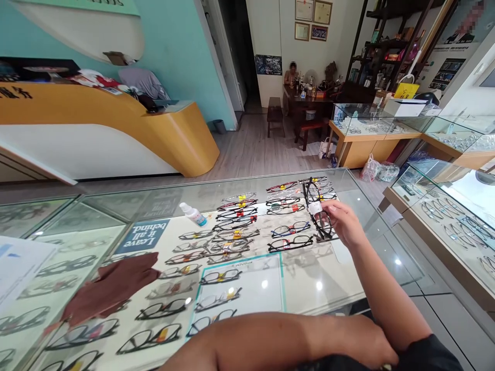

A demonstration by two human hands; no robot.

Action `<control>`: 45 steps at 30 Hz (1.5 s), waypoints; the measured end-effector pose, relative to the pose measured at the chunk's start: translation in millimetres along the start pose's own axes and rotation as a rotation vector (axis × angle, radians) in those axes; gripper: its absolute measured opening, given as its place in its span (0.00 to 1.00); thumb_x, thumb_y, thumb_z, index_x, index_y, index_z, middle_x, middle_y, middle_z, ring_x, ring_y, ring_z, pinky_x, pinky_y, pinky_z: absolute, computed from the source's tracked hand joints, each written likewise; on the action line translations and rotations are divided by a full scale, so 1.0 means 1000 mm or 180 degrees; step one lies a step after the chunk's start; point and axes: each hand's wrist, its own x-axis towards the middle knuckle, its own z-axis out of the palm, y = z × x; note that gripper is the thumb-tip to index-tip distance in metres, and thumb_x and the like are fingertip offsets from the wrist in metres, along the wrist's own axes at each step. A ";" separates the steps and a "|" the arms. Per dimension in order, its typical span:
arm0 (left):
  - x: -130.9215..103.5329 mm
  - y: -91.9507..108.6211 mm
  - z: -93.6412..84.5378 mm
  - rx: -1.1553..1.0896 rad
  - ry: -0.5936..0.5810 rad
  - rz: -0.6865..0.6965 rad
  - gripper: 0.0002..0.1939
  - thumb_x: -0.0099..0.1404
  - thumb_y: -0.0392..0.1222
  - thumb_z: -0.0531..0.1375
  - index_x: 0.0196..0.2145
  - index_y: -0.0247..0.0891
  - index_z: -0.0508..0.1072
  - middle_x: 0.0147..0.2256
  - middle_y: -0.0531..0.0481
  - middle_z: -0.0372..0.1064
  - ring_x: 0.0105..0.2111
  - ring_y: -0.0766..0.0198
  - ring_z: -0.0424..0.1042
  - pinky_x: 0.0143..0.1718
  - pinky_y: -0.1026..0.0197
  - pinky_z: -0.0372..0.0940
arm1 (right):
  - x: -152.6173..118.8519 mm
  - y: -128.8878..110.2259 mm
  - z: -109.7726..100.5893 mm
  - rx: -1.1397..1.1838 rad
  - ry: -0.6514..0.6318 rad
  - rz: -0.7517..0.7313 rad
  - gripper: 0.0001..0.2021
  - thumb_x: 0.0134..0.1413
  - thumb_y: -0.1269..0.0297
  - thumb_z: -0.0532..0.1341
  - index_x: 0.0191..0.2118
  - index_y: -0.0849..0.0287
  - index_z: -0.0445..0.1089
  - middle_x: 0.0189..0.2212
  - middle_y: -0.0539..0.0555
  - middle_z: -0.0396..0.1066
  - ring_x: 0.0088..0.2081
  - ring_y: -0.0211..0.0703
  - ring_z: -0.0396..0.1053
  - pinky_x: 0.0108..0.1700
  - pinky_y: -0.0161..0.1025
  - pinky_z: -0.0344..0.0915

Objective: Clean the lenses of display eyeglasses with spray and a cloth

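My right hand (344, 219) pinches a pair of dark-framed eyeglasses (322, 225) between thumb and fingers. The glasses are turned on edge above the right side of the glass display counter (309, 301), with a white tag on them. My left forearm crosses the bottom of the view, and my left hand (371, 342) rests by my right elbow, its fingers hidden. Just left of the held pair lie black eyeglasses (290, 243) and blue-framed eyeglasses (290, 229). More eyeglasses in rows, several with coloured stickers, spread across the counter.
A white spray bottle (193, 214) and a brown cloth (112, 286) lie on the counter's left half. Another display case (448, 221) stands to the right. Beyond the wooden floor (247, 149), a person (291, 74) sits by a dark table; a curved yellow desk (185, 139) is at left.
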 end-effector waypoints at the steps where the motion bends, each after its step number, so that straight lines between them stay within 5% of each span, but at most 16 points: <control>1: -0.002 0.004 -0.002 0.0029 -0.0005 0.0133 0.09 0.68 0.48 0.65 0.31 0.45 0.79 0.29 0.51 0.81 0.31 0.58 0.79 0.30 0.60 0.68 | 0.003 0.002 0.001 0.0064 0.0033 0.0007 0.23 0.49 0.36 0.67 0.36 0.53 0.76 0.34 0.55 0.79 0.33 0.48 0.75 0.39 0.45 0.72; 3: -0.010 0.012 -0.014 -0.0005 0.0516 0.0251 0.11 0.69 0.50 0.63 0.32 0.43 0.78 0.29 0.50 0.80 0.31 0.60 0.78 0.31 0.62 0.67 | 0.010 0.007 0.002 0.0161 0.0110 -0.0004 0.23 0.46 0.37 0.67 0.33 0.54 0.75 0.34 0.55 0.79 0.30 0.46 0.73 0.39 0.44 0.72; 7: -0.046 0.019 -0.063 -0.0096 0.2544 0.0190 0.19 0.70 0.51 0.57 0.23 0.43 0.71 0.21 0.50 0.72 0.21 0.63 0.69 0.28 0.60 0.65 | 0.020 0.015 0.001 0.0131 0.0196 -0.0137 0.23 0.49 0.37 0.66 0.34 0.54 0.77 0.35 0.56 0.82 0.33 0.48 0.75 0.41 0.44 0.73; 10: -0.086 0.003 -0.106 -0.0128 0.4369 -0.0658 0.21 0.70 0.52 0.58 0.21 0.43 0.67 0.20 0.51 0.66 0.22 0.63 0.64 0.28 0.59 0.62 | 0.022 0.020 0.001 0.0116 0.0246 -0.0280 0.22 0.51 0.39 0.64 0.36 0.54 0.79 0.36 0.56 0.82 0.38 0.50 0.77 0.45 0.45 0.73; 12: -0.110 -0.016 -0.128 -0.0398 0.5173 -0.1155 0.23 0.66 0.59 0.62 0.21 0.43 0.64 0.19 0.54 0.58 0.22 0.64 0.58 0.27 0.60 0.57 | 0.022 0.023 0.003 0.0094 0.0273 -0.0359 0.20 0.52 0.42 0.64 0.35 0.55 0.80 0.38 0.56 0.83 0.42 0.51 0.77 0.48 0.46 0.73; 17: -0.136 -0.053 -0.146 -0.0720 0.5007 -0.1248 0.23 0.63 0.64 0.63 0.30 0.40 0.72 0.25 0.53 0.66 0.25 0.64 0.63 0.29 0.61 0.61 | 0.016 0.027 0.008 -0.0312 0.0079 -0.0617 0.15 0.56 0.49 0.65 0.37 0.54 0.83 0.43 0.57 0.84 0.48 0.53 0.78 0.55 0.49 0.71; 24: -0.130 -0.057 -0.142 -0.1029 0.4817 -0.1268 0.20 0.60 0.60 0.67 0.35 0.38 0.77 0.37 0.46 0.79 0.35 0.58 0.74 0.36 0.59 0.70 | 0.010 0.037 0.009 -0.0823 -0.0316 -0.0989 0.14 0.63 0.52 0.64 0.47 0.50 0.83 0.49 0.57 0.84 0.52 0.54 0.77 0.55 0.50 0.72; 29: -0.134 -0.060 -0.146 -0.1023 0.4889 -0.1237 0.19 0.60 0.58 0.68 0.35 0.38 0.80 0.40 0.43 0.81 0.42 0.53 0.78 0.44 0.56 0.72 | 0.009 0.041 0.011 -0.0396 -0.0175 -0.0735 0.12 0.63 0.50 0.65 0.44 0.51 0.79 0.49 0.57 0.82 0.55 0.54 0.77 0.59 0.51 0.71; 34: -0.137 -0.060 -0.150 -0.0983 0.4857 -0.1180 0.17 0.58 0.56 0.69 0.34 0.39 0.80 0.38 0.44 0.82 0.43 0.52 0.78 0.53 0.51 0.71 | 0.017 0.043 0.010 0.0163 -0.0135 -0.0312 0.16 0.56 0.47 0.71 0.44 0.50 0.79 0.48 0.55 0.81 0.51 0.52 0.76 0.56 0.49 0.71; 41: -0.140 -0.059 -0.154 -0.1160 0.4646 -0.1145 0.20 0.54 0.59 0.73 0.30 0.38 0.79 0.34 0.47 0.79 0.39 0.55 0.76 0.49 0.54 0.69 | 0.020 0.040 0.016 0.0468 -0.0263 -0.0083 0.19 0.46 0.43 0.75 0.29 0.53 0.75 0.30 0.50 0.72 0.34 0.43 0.65 0.42 0.41 0.64; 45: -0.144 -0.061 -0.157 -0.1427 0.4485 -0.1131 0.27 0.51 0.65 0.75 0.29 0.38 0.77 0.27 0.51 0.72 0.33 0.59 0.70 0.41 0.58 0.66 | 0.016 0.034 0.019 0.0611 -0.0419 0.0010 0.20 0.46 0.45 0.75 0.26 0.54 0.71 0.28 0.50 0.70 0.33 0.42 0.62 0.40 0.41 0.62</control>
